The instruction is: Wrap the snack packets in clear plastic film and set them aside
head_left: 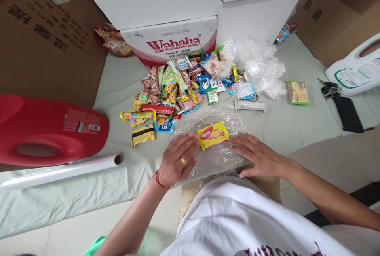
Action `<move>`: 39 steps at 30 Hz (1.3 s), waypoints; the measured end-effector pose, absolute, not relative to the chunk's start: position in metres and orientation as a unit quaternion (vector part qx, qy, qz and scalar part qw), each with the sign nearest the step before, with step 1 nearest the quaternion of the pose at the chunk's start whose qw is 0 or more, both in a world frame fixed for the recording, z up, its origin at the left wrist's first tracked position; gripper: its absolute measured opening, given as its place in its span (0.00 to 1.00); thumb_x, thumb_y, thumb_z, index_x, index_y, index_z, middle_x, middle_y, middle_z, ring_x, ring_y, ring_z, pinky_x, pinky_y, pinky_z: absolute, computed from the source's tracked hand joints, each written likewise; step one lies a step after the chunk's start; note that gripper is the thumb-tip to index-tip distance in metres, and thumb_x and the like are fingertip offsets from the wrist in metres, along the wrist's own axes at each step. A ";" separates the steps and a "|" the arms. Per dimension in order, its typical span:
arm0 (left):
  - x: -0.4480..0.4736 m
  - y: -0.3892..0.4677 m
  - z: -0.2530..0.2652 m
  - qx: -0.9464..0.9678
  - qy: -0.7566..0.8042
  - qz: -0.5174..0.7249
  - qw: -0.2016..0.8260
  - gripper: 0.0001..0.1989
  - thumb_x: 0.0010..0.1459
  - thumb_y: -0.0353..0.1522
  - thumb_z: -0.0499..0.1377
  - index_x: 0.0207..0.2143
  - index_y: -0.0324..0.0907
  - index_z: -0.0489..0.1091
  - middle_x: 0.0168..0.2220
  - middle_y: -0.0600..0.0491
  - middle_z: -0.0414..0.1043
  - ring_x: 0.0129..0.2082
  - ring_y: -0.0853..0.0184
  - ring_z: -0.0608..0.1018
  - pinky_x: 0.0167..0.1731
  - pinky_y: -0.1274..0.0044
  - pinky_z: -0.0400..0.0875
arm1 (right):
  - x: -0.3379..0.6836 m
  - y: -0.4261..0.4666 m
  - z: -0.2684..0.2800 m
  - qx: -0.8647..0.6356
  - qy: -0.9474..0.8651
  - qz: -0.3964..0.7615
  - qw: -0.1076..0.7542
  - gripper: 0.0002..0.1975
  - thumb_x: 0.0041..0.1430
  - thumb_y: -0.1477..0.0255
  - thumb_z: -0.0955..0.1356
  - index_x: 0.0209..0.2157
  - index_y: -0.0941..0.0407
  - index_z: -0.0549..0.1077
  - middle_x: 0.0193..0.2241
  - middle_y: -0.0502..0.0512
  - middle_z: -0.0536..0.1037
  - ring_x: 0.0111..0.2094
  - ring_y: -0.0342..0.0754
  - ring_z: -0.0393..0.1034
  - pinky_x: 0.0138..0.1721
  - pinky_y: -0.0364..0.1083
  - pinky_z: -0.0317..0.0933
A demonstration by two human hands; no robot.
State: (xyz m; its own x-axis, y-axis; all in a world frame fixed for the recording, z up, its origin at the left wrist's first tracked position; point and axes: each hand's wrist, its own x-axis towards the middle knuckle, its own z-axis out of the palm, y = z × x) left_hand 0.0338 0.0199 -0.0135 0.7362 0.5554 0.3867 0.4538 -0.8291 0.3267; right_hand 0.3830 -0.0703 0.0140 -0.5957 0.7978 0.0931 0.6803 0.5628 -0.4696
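Observation:
A yellow wafer packet (212, 135) with a red "nabati" label lies on a sheet of clear plastic film (208, 167) near the front edge of the table. Just left of the packet is my left hand (179, 155), somewhat blurred, with a ring and a red cord at the wrist; its fingers are stretched out over the film. My right hand (257, 154) is on the packet's other side, palm down, fingers extended and thumb apart. Neither hand grips anything. Whether the fingertips touch the packet or the film I cannot tell.
Many wrapped snacks (178, 86) are heaped behind the film, beside crumpled clear plastic (258, 68). A red jug (53, 129) and a film roll (62, 171) lie left. Right are a green snack pack (297, 92), keys (330, 89), a black phone-like object (348, 114) and a white jug (356, 70).

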 end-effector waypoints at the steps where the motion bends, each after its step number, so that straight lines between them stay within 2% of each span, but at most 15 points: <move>1: 0.028 0.010 -0.015 0.942 0.222 0.220 0.125 0.23 0.68 0.42 0.55 0.63 0.48 0.67 0.64 0.44 0.71 0.71 0.56 0.64 0.69 0.57 0.62 | 0.388 -0.082 0.005 -0.433 -0.870 0.192 0.139 0.37 0.64 0.56 0.71 0.70 0.53 0.63 0.65 0.67 0.69 0.67 0.63 0.60 0.68 0.68 0.54; 4: 0.014 -0.013 -0.025 0.966 0.147 0.166 0.134 0.29 0.64 0.50 0.59 0.63 0.49 0.66 0.68 0.41 0.66 0.72 0.50 0.62 0.67 0.52 0.63 | 0.397 -0.102 -0.021 -0.462 -0.855 0.189 0.139 0.21 0.69 0.68 0.67 0.63 0.49 0.72 0.61 0.63 0.74 0.63 0.59 0.66 0.67 0.68 0.58; 8: 0.004 -0.023 -0.036 0.961 0.188 0.165 0.121 0.18 0.66 0.37 0.62 0.56 0.46 0.70 0.67 0.39 0.66 0.71 0.52 0.63 0.68 0.54 0.63 | 0.403 -0.096 -0.027 -0.464 -0.835 0.236 0.179 0.14 0.71 0.66 0.65 0.51 0.46 0.80 0.55 0.59 0.79 0.58 0.56 0.72 0.63 0.65 0.63; 12: 0.003 -0.018 -0.031 0.920 0.244 0.204 0.230 0.09 0.69 0.33 0.56 0.47 0.45 0.74 0.57 0.44 0.78 0.67 0.57 0.70 0.66 0.60 0.68 | 0.408 -0.063 0.005 -0.442 -0.808 0.337 0.196 0.17 0.74 0.64 0.61 0.46 0.50 0.81 0.41 0.58 0.83 0.45 0.51 0.76 0.50 0.54 0.70; 14: 0.004 -0.013 -0.026 0.867 0.313 0.225 0.317 0.11 0.71 0.33 0.53 0.43 0.45 0.76 0.51 0.47 0.81 0.61 0.60 0.77 0.60 0.65 0.74 | 0.410 -0.041 0.024 -0.447 -0.786 0.379 0.199 0.18 0.74 0.62 0.61 0.45 0.52 0.81 0.37 0.58 0.83 0.41 0.49 0.76 0.44 0.49 0.70; 17: 0.009 0.000 -0.020 0.751 0.439 0.220 0.441 0.15 0.70 0.41 0.53 0.40 0.45 0.77 0.45 0.48 0.83 0.48 0.60 0.83 0.49 0.69 0.79 | 0.411 -0.003 0.039 -0.484 -0.745 0.414 0.199 0.20 0.70 0.56 0.64 0.41 0.55 0.81 0.34 0.56 0.81 0.35 0.48 0.75 0.38 0.46 0.66; 20: 0.017 0.018 -0.019 0.626 0.546 0.232 0.505 0.18 0.65 0.48 0.56 0.35 0.44 0.74 0.36 0.48 0.82 0.39 0.60 0.83 0.42 0.70 0.78 | 0.407 0.031 0.033 -0.538 -0.709 0.423 0.168 0.21 0.66 0.54 0.66 0.36 0.57 0.80 0.28 0.52 0.78 0.29 0.47 0.70 0.32 0.44 0.60; 22: 0.020 0.030 -0.018 0.573 0.621 0.266 0.464 0.17 0.58 0.48 0.61 0.35 0.43 0.72 0.34 0.50 0.79 0.34 0.61 0.80 0.38 0.71 0.76 | 0.402 0.045 0.027 -0.591 -0.697 0.390 0.115 0.17 0.65 0.58 0.66 0.36 0.57 0.80 0.26 0.52 0.77 0.28 0.47 0.68 0.31 0.44 0.57; 25: 0.021 0.037 -0.013 0.558 0.713 0.337 0.259 0.18 0.49 0.40 0.66 0.40 0.42 0.71 0.38 0.50 0.75 0.33 0.63 0.76 0.38 0.70 0.73 | 0.395 0.050 0.028 -0.660 -0.699 0.273 0.017 0.13 0.65 0.65 0.66 0.43 0.56 0.80 0.31 0.55 0.80 0.31 0.50 0.71 0.32 0.45 0.55; 29: 0.036 0.010 0.008 0.613 0.625 0.483 -0.026 0.10 0.54 0.28 0.61 0.41 0.42 0.72 0.40 0.48 0.72 0.40 0.61 0.76 0.41 0.68 0.71 | 0.383 0.052 0.053 -0.682 -0.723 0.110 0.013 0.16 0.69 0.64 0.65 0.50 0.56 0.78 0.44 0.63 0.79 0.45 0.58 0.72 0.39 0.48 0.59; 30: 0.045 0.000 0.015 0.655 0.557 0.508 -0.049 0.10 0.55 0.25 0.60 0.40 0.43 0.72 0.39 0.49 0.73 0.42 0.60 0.77 0.44 0.68 0.71 | 0.379 0.058 0.058 -0.670 -0.736 0.087 0.030 0.16 0.70 0.64 0.64 0.50 0.57 0.78 0.46 0.64 0.79 0.48 0.59 0.71 0.42 0.49 0.60; 32: 0.068 -0.015 0.025 0.784 0.394 0.480 0.004 0.13 0.57 0.22 0.57 0.42 0.45 0.73 0.38 0.50 0.78 0.43 0.61 0.79 0.45 0.68 0.71 | 0.366 0.075 0.063 -0.626 -0.775 0.072 0.052 0.16 0.71 0.65 0.64 0.51 0.59 0.77 0.47 0.65 0.78 0.51 0.60 0.68 0.49 0.51 0.60; 34: 0.091 -0.019 0.028 0.866 0.304 0.393 0.051 0.17 0.60 0.23 0.54 0.49 0.44 0.74 0.45 0.48 0.81 0.50 0.60 0.80 0.49 0.68 0.69 | 0.349 0.098 0.059 -0.575 -0.813 0.082 0.040 0.17 0.70 0.65 0.65 0.53 0.60 0.77 0.48 0.66 0.78 0.53 0.60 0.67 0.53 0.53 0.59; 36: 0.109 -0.013 0.022 0.895 0.315 0.311 0.061 0.19 0.63 0.24 0.53 0.53 0.42 0.74 0.52 0.46 0.81 0.55 0.58 0.78 0.51 0.66 0.68 | 0.329 0.120 0.049 -0.545 -0.833 0.095 0.005 0.19 0.69 0.64 0.67 0.54 0.61 0.76 0.49 0.68 0.78 0.54 0.63 0.66 0.54 0.55 0.59; 39: 0.119 0.002 0.005 0.900 0.370 0.223 0.052 0.19 0.63 0.24 0.55 0.54 0.41 0.76 0.55 0.48 0.80 0.54 0.56 0.77 0.50 0.63 0.68 | 0.305 0.142 0.034 -0.535 -0.836 0.118 -0.047 0.24 0.65 0.60 0.70 0.56 0.61 0.75 0.50 0.71 0.79 0.56 0.67 0.66 0.54 0.57 0.58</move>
State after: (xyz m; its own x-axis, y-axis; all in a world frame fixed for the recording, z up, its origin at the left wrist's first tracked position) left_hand 0.1195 0.0023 0.0054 0.6270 0.6893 0.3630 0.6425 -0.7211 0.2594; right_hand 0.3048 0.1420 0.0340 -0.4243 0.8822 -0.2042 0.9042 0.4006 -0.1480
